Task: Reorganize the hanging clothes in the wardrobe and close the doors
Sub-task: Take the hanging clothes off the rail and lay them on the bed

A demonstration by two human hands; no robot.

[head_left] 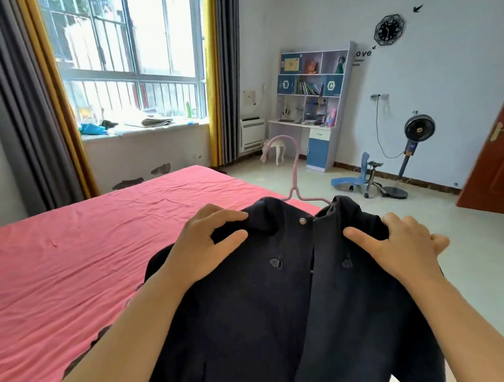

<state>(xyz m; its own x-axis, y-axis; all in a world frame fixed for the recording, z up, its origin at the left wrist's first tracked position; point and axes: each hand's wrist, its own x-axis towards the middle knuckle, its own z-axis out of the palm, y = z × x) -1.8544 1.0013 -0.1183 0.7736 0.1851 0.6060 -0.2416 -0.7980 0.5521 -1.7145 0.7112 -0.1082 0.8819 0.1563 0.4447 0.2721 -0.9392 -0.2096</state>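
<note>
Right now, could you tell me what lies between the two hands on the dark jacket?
In the head view, between the left hand and right hand lies the dark jacket's open collar with a metal snap and the pink hanger's neck.

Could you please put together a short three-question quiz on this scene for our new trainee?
1. True or false: the dark jacket is already on a pink hanger.
2. Which hand grips the jacket's shoulder with the fingers curled over its edge: (a) left hand, (b) right hand, (c) neither?
3. What does the jacket lie on?

Key:
1. True; the hook sticks out above the collar.
2. (b); the left hand holds the other shoulder between fingers and thumb.
3. The edge of the bed with the pink sheet.
</note>
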